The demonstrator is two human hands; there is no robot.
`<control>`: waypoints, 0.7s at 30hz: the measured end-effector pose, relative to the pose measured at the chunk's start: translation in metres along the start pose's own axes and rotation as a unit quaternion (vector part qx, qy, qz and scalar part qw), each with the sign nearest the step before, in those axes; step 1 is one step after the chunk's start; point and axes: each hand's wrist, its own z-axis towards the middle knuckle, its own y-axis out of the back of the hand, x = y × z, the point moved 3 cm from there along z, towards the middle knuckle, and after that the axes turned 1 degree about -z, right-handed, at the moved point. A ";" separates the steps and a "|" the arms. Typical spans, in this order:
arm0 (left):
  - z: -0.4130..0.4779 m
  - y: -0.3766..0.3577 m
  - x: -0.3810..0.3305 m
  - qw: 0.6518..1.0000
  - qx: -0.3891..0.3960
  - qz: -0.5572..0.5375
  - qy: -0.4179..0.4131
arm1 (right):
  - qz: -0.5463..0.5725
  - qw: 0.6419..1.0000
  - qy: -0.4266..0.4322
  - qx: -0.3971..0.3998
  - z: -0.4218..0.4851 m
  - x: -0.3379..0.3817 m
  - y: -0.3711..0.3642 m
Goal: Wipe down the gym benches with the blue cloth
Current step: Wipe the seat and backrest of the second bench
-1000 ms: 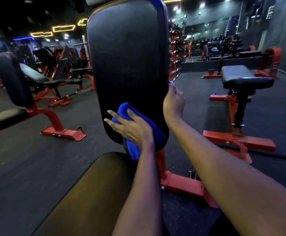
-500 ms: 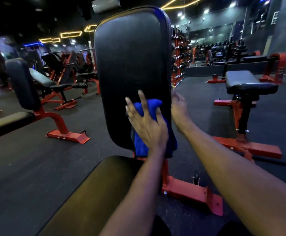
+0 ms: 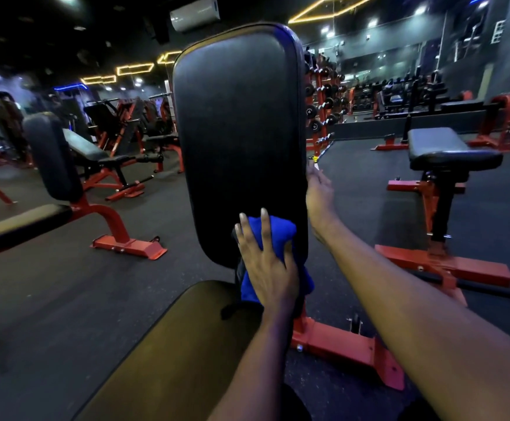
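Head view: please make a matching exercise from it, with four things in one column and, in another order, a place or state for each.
Things
1. cloth
2. left hand
3. right hand
4. seat

Places or states
a. at the right edge of the backrest
b. blue, against the lower backrest
c. flat on the cloth, fingers spread
d. below the backrest, nearest the camera

Pairs: 1-b, 2-c, 3-a, 4-d

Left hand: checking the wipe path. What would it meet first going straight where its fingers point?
Probably only more upright black padded backrest; the left hand, pressing the blue cloth, looks unobstructed to the top edge.
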 end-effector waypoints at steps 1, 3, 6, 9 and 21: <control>0.000 -0.002 -0.001 1.000 0.000 -0.009 0.021 | -0.003 1.000 0.002 -0.008 -0.002 0.002 0.001; 0.014 0.001 -0.012 0.997 -0.018 -0.034 0.063 | 0.001 1.000 0.011 -0.025 -0.006 0.007 0.002; 0.048 0.009 -0.023 0.989 -0.071 -0.076 0.101 | -0.043 0.995 0.045 -0.077 -0.015 0.013 0.000; 0.064 0.014 -0.004 0.978 -0.116 -0.110 0.131 | -0.084 0.982 0.086 -0.145 -0.027 0.021 -0.006; 0.052 0.022 0.067 0.874 -0.187 -0.166 0.417 | -0.094 0.968 0.131 -0.194 -0.028 0.019 -0.009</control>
